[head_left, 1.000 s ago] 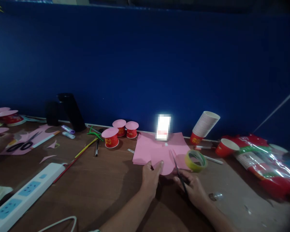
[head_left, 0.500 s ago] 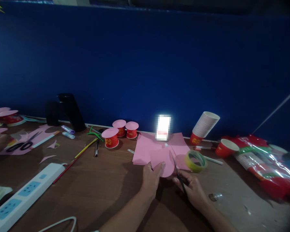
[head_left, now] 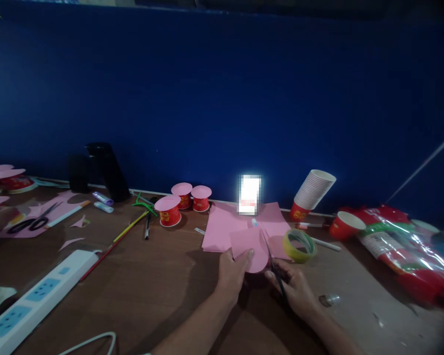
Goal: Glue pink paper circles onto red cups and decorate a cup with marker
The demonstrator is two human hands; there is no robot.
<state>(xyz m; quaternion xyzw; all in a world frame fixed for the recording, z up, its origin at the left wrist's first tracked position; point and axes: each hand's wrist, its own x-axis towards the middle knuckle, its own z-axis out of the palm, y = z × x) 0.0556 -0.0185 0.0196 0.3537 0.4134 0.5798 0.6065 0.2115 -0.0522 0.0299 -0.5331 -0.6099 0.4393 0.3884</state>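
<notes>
Between thumb and fingers, my left hand pinches a piece of pink paper whose near edge is cut to a curve. My right hand is closed round a pair of dark scissors, their blades pointing away from me along the right side of the paper. Beneath and beyond the held piece lies a stack of pink paper. A roll of yellowish tape stands beside the stack, just past my right hand.
Red paper cups topped with pink discs stand left of the stack. A bright phone-like screen is behind it. Stacked cups and a plastic-wrapped bundle sit right. A power strip, other scissors and another person's hand are left.
The pink piece has turned slightly in my left hand, and the scissor blades look a little more spread. My hands stay nearly in place.
</notes>
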